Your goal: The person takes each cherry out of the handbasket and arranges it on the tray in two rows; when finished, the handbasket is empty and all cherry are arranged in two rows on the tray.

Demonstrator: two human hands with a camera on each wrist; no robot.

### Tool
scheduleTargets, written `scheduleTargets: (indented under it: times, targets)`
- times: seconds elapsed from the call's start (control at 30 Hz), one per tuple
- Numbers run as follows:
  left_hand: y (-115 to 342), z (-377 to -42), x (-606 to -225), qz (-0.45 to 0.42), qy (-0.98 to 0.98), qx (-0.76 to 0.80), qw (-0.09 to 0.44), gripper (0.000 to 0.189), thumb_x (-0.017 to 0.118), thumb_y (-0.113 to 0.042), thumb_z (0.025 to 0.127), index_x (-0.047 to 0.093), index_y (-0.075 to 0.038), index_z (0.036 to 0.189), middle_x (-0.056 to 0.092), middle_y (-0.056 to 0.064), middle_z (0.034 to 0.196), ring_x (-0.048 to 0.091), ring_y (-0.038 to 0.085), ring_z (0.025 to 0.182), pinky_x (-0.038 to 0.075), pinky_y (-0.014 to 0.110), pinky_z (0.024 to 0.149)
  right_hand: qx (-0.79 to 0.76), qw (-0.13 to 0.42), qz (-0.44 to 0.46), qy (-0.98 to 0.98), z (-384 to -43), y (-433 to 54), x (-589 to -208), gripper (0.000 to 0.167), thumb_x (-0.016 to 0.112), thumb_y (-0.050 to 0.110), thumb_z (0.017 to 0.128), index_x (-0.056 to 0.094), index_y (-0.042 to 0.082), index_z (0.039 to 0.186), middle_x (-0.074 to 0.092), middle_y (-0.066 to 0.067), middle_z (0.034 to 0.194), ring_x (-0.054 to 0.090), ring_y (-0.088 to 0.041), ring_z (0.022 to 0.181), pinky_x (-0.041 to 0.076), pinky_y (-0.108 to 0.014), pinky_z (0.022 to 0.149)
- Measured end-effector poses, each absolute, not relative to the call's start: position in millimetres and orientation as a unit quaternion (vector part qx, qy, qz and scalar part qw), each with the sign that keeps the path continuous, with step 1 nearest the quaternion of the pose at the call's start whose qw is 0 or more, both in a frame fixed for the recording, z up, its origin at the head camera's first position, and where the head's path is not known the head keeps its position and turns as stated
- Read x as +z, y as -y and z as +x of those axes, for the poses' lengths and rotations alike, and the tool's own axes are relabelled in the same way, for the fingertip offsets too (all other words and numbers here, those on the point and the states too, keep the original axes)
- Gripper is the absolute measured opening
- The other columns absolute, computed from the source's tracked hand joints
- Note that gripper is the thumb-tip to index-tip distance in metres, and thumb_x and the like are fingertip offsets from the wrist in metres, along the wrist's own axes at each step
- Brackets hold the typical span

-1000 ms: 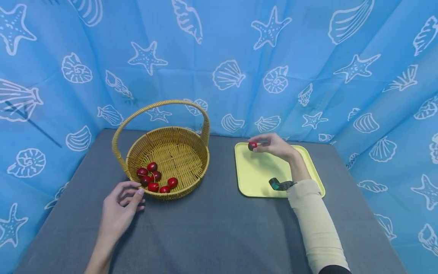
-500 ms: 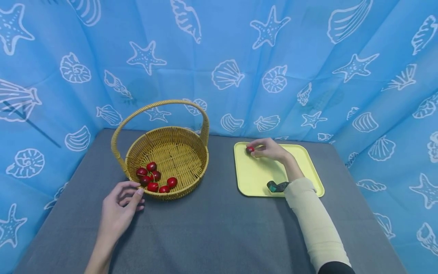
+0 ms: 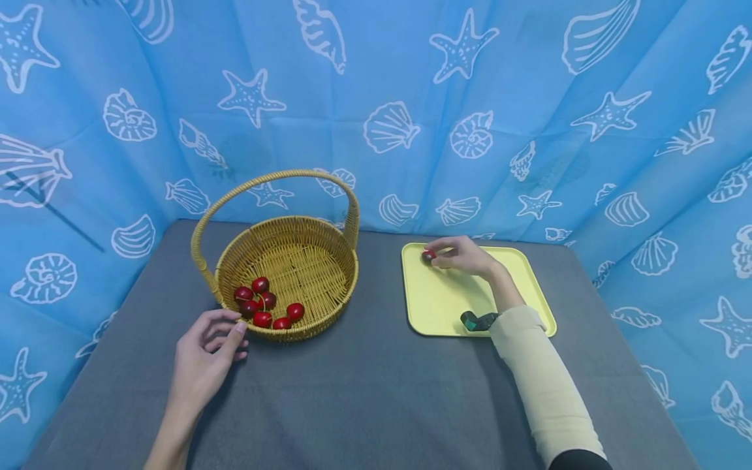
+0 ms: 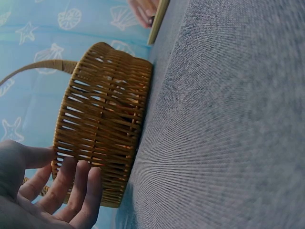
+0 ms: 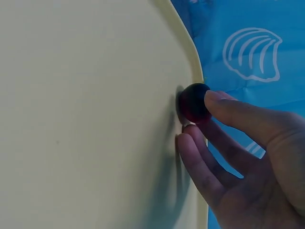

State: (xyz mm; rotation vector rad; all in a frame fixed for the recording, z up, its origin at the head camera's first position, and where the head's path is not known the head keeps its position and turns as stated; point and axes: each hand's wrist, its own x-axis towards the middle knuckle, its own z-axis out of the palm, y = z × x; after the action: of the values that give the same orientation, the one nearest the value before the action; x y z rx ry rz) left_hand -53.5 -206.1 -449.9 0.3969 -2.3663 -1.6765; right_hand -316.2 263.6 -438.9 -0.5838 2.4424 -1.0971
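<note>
My right hand [image 3: 464, 256] pinches a dark red cherry [image 3: 429, 256] between thumb and fingers at the back left corner of the yellow tray [image 3: 423, 307]. In the right wrist view the cherry [image 5: 194, 103] is very close to the tray's surface, and I cannot tell whether it touches. My left hand [image 3: 207, 356] holds the near left rim of the round wicker basket [image 3: 317, 261]. Its thumb lies on the rim and the fingers [image 4: 88, 191] curl against the outer wall. Inside the basket, several red cherries [image 3: 262, 320] lie at the near left side.
A tall arched handle [image 3: 276, 175] rises over the basket. Grey cloth [image 3: 364, 391] covers the table, including the gap between basket and tray. Behind and at the sides hangs a blue curtain [image 3: 411, 78] with white sea shapes.
The right hand has come down slightly and to the left with the cherry, closer to the tray, then stayed nearly still. The left hand and the basket keep their places.
</note>
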Motion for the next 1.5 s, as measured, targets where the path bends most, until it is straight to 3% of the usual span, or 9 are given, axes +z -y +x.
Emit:
scheduleTargets:
  times: [0.33, 0.6, 0.83, 1.03, 1.2, 1.4, 1.5]
  targets:
    - [206.3, -53.3, -450.0, 0.134, 0.803, -0.570, 0.107, 0.027, 0.071, -0.017, 0.107, 0.063, -0.004, 0.129, 0.080, 0.005, 0.096, 0.079, 0.013, 0.079, 0.070, 0.026, 0.070, -0.381, 0.198, -0.216, -0.877, -310.4, -266.8, -423.2, 0.045, 0.070, 0.007, 0.104, 0.061, -0.004, 0.147, 0.063, -0.030, 0.150, 0.070, -0.051, 0.129, 0.065, -0.053, 0.106]
    - [207.2, -53.0, -451.5, 0.131, 0.804, -0.569, 0.109, 0.027, 0.071, -0.017, 0.107, 0.063, -0.004, 0.129, 0.080, 0.004, 0.096, 0.079, 0.012, 0.079, 0.070, 0.026, 0.070, -0.377, 0.175, -0.237, -0.878, -305.4, -263.0, -400.7, 0.040, 0.068, 0.008, 0.107, 0.064, -0.003, 0.145, 0.063, -0.027, 0.152, 0.065, -0.051, 0.136, 0.056, -0.063, 0.115]
    - [207.3, -52.4, -451.1, 0.129, 0.806, -0.567, 0.110, 0.027, 0.070, -0.017, 0.107, 0.063, -0.004, 0.130, 0.080, 0.009, 0.098, 0.079, 0.012, 0.080, 0.070, 0.026, 0.071, -0.413, 0.165, -0.251, -0.860, -294.5, -244.9, -376.1, 0.040, 0.073, 0.013, 0.105, 0.067, 0.004, 0.143, 0.065, -0.022, 0.151, 0.062, -0.043, 0.143, 0.058, -0.051, 0.117]
    - [206.6, -53.0, -451.1, 0.132, 0.808, -0.564, 0.107, 0.027, 0.070, -0.018, 0.108, 0.063, -0.004, 0.130, 0.080, 0.011, 0.100, 0.079, 0.012, 0.080, 0.070, 0.026, 0.071, -0.440, 0.161, -0.268, -0.842, -282.3, -225.9, -358.5, 0.038, 0.075, 0.013, 0.104, 0.069, 0.005, 0.140, 0.068, -0.018, 0.147, 0.070, -0.032, 0.136, 0.063, -0.030, 0.107]
    - [206.4, -53.5, -450.7, 0.136, 0.808, -0.564, 0.104, 0.027, 0.070, -0.018, 0.108, 0.063, -0.005, 0.131, 0.080, 0.014, 0.102, 0.079, 0.011, 0.081, 0.070, 0.025, 0.071, -0.446, 0.176, -0.289, -0.829, -272.2, -205.4, -346.3, 0.038, 0.076, 0.013, 0.102, 0.069, 0.006, 0.139, 0.069, -0.018, 0.144, 0.077, -0.019, 0.109, 0.066, -0.031, 0.085]
    - [206.1, -54.2, -450.7, 0.140, 0.810, -0.560, 0.101, 0.028, 0.070, -0.020, 0.108, 0.063, -0.006, 0.132, 0.079, 0.019, 0.107, 0.079, 0.011, 0.081, 0.069, 0.024, 0.071, -0.447, 0.213, -0.312, -0.811, -265.2, -175.6, -335.4, 0.038, 0.076, 0.014, 0.102, 0.070, 0.011, 0.140, 0.073, -0.016, 0.137, 0.068, -0.012, 0.086, 0.048, -0.029, 0.051]
    - [206.1, -54.5, -451.3, 0.141, 0.812, -0.557, 0.103, 0.028, 0.070, -0.020, 0.108, 0.063, -0.007, 0.132, 0.079, 0.020, 0.108, 0.079, 0.011, 0.081, 0.069, 0.023, 0.071, -0.433, 0.206, -0.351, -0.805, -264.7, -158.2, -332.2, 0.037, 0.077, 0.014, 0.102, 0.071, 0.011, 0.138, 0.074, -0.014, 0.137, 0.071, -0.009, 0.088, 0.058, -0.026, 0.062]
